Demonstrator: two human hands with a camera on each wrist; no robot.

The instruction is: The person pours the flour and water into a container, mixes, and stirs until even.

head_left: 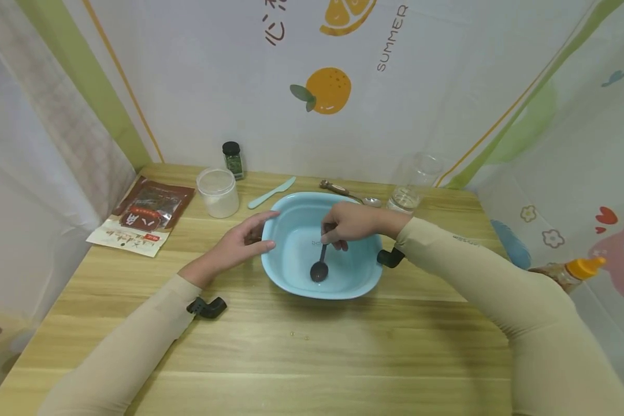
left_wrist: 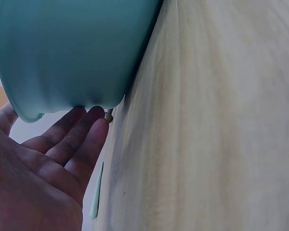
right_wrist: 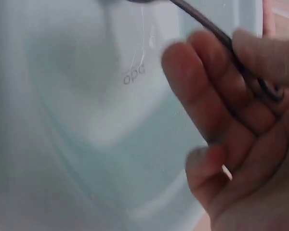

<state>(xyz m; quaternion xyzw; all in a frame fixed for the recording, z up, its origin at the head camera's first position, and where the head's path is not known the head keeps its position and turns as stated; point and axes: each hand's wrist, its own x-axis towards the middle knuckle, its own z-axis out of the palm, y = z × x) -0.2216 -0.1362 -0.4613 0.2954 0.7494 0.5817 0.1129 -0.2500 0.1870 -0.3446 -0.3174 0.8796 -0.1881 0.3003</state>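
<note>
A light blue plastic basin (head_left: 286, 283) stands on the wooden table. Inside it, my right hand (head_left: 345, 222) holds a dark spoon (head_left: 319, 271), pinching the handle between thumb and fingers; the bowl of the spoon points down, low over the basin floor. The right wrist view shows the thumb pressing the spoon handle (right_wrist: 202, 19) against the fingers, with the little finger curled apart. At the basin's left side is my left hand (head_left: 239, 240), its thumb and index finger at the rim. Its other fingers (left_wrist: 70, 132) extend relaxed to the outer wall.
Behind the basin lie a pale green knife (head_left: 272, 193) and a metal spoon (head_left: 371, 202). A glass (head_left: 405, 196) stands back right. On the left are a white-filled jar (head_left: 218, 196), a black-capped spice bottle (head_left: 233, 160) and a spice packet (head_left: 143, 216). A yellow-capped bottle (head_left: 569, 271) stands right.
</note>
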